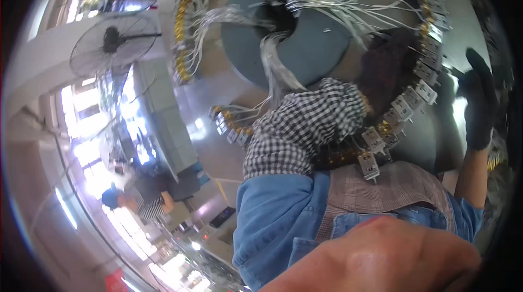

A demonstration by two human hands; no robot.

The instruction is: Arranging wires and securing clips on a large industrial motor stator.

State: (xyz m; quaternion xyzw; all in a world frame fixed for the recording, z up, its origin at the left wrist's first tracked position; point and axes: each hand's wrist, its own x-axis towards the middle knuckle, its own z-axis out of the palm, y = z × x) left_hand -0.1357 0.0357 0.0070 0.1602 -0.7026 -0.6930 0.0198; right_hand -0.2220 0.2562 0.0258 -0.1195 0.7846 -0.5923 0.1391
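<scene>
Dark-gloved left hand (388,67) and right hand (479,104) are flanking silver boxy metal blocks (402,108), likely light, rigid, best side-gripped; finger closure indeterminable.

Right of centre, a dark-gloved left hand (389,66) works right at that curving row of metal blocks (403,108); the right hand (479,98), gloved too, is near the right edge; pale wires (354,7) spread from the grey disc (321,55), top centre; upper left, a round fan (111,40); lower left, another person (152,199).

No lettering, label, number or sign can be read in this view
</scene>
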